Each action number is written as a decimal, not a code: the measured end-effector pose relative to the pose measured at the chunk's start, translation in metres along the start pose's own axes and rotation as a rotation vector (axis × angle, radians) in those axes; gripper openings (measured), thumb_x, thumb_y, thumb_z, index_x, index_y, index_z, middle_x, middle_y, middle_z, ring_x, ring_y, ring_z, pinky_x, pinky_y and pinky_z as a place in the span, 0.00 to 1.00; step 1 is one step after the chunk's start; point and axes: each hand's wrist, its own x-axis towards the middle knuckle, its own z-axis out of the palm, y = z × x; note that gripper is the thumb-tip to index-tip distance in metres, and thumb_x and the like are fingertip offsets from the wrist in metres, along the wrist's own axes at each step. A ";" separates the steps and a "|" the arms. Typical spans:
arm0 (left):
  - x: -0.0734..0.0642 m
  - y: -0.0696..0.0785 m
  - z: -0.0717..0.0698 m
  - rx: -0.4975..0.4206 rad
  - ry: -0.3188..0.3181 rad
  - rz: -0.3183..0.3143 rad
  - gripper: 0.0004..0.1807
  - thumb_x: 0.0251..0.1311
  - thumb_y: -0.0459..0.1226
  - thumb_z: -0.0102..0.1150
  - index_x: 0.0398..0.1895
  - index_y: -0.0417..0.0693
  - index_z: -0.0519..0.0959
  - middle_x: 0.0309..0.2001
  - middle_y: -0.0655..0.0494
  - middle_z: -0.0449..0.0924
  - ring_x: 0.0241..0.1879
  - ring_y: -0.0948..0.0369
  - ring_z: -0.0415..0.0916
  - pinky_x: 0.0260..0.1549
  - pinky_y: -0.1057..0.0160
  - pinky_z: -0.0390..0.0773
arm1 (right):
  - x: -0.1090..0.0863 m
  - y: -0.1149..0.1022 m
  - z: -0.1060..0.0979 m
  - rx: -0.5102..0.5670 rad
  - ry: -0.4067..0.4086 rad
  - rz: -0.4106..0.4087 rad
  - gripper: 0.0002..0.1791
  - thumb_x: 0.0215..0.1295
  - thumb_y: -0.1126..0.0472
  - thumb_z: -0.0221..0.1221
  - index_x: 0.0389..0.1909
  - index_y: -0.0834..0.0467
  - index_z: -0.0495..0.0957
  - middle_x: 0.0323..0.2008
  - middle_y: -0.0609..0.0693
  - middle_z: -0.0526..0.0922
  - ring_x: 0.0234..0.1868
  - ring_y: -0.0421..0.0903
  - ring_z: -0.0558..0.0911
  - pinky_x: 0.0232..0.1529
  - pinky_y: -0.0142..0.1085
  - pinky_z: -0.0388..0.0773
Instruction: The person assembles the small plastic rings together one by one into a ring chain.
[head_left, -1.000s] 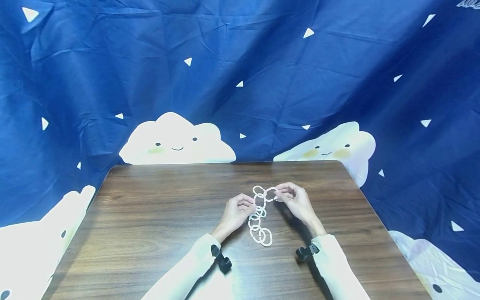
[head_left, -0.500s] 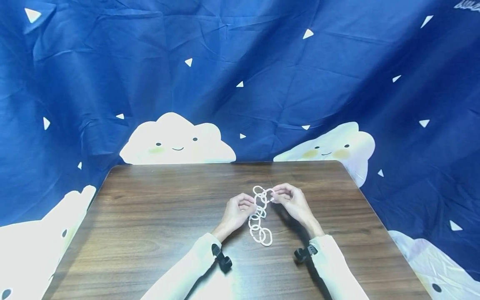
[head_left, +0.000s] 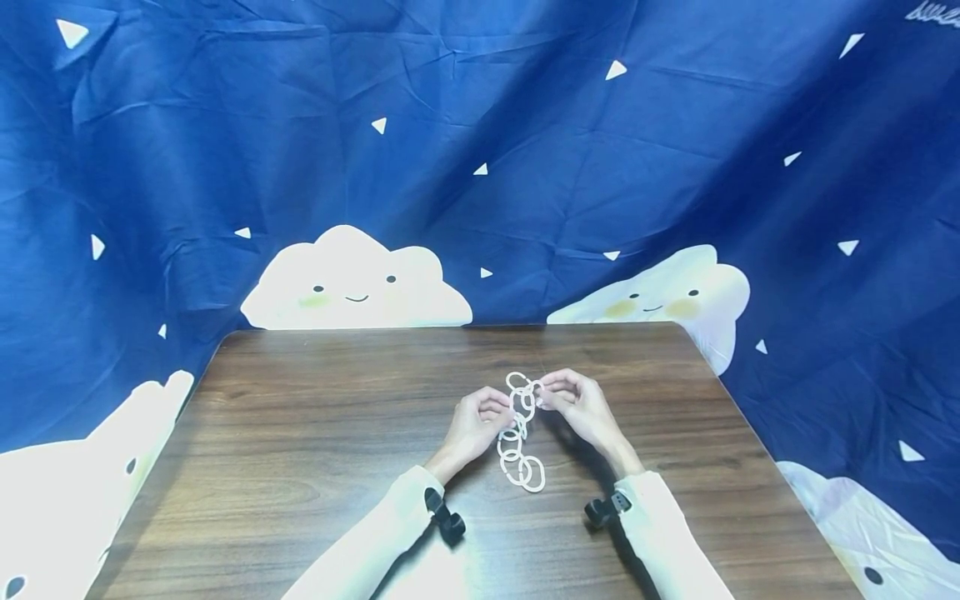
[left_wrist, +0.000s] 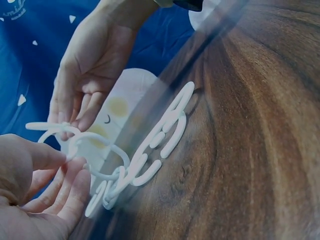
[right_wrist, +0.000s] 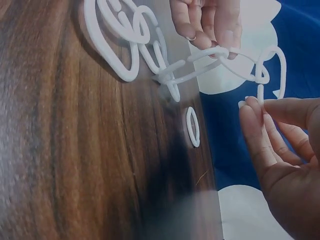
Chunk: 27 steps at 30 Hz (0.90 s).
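Note:
White plastic C-shaped chain links form a chain [head_left: 510, 446] running from between the hands down onto the table. My left hand [head_left: 476, 423] pinches a link near the upper part, thumb against fingers. Just to its right, my right hand [head_left: 577, 404] pinches another link between thumb and fingertips. In the right wrist view, that held link [right_wrist: 260, 92] stands upright against a neighbouring open link [right_wrist: 283, 70]. The chain's lower links [left_wrist: 172, 120] rest on the wood in the left wrist view. The right wrist view also has one link [right_wrist: 193, 127] apart from the chain.
A brown wooden table [head_left: 315, 433] lies under both hands. Behind it hangs a blue curtain [head_left: 420, 150] with white clouds and triangles. Each wrist carries a black camera, such as the left one [head_left: 447, 521].
My right hand has moved left with its link, closing the distance to the left hand. The left hand and the lower links stay nearly still.

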 end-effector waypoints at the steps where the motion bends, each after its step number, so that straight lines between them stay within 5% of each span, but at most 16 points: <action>1: 0.000 0.000 0.000 -0.001 -0.001 0.000 0.09 0.62 0.28 0.67 0.45 0.35 0.82 0.39 0.34 0.89 0.39 0.39 0.89 0.37 0.67 0.89 | 0.000 0.000 0.000 0.000 -0.002 -0.001 0.15 0.70 0.72 0.62 0.54 0.75 0.76 0.49 0.77 0.82 0.39 0.38 0.89 0.47 0.37 0.90; 14: -0.004 0.003 0.000 -0.016 0.004 0.003 0.10 0.62 0.27 0.66 0.46 0.33 0.81 0.39 0.32 0.88 0.39 0.36 0.88 0.42 0.49 0.90 | 0.000 0.003 0.005 0.010 -0.014 0.010 0.17 0.70 0.74 0.60 0.56 0.79 0.73 0.49 0.80 0.79 0.38 0.36 0.88 0.49 0.43 0.90; 27: -0.003 0.003 0.002 0.008 -0.026 -0.007 0.10 0.64 0.27 0.63 0.47 0.33 0.80 0.40 0.34 0.88 0.40 0.37 0.88 0.39 0.62 0.90 | 0.000 0.008 0.005 0.015 -0.015 0.003 0.19 0.69 0.71 0.63 0.55 0.78 0.74 0.48 0.78 0.81 0.38 0.36 0.89 0.47 0.36 0.90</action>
